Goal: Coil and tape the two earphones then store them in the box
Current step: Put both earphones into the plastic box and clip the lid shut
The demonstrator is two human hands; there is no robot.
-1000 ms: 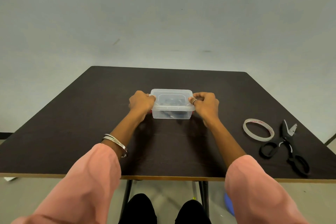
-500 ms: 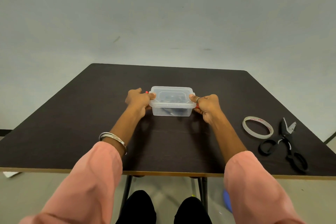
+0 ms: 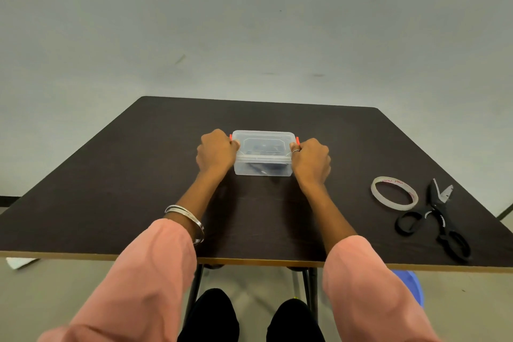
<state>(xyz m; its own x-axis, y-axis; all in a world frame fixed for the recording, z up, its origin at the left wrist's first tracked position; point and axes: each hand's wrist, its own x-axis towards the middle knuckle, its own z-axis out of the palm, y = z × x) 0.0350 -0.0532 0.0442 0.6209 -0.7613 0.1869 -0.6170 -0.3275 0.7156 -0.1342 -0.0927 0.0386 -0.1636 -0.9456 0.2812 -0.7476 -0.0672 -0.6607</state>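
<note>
Two hands press in on the ends of the clear box [image 3: 263, 153], which sits mid-table with its lid on: the left hand [image 3: 216, 150] curled shut against the left red latch [image 3: 230, 137], the right hand [image 3: 311, 158] likewise closed against the right red latch [image 3: 298, 140]. Dark shapes inside are probably the earphones [image 3: 263, 147], but the cloudy plastic hides whether they are coiled or taped. If one latch snaps before the other, the lid could seat crooked, or a stray cord could get pinched under the rim. Fingertips are hidden behind the knuckles, so latch contact is unclear. The tape roll [image 3: 394, 193] and scissors [image 3: 435, 216] lie well apart on the right side of the table [image 3: 111, 189].
</note>
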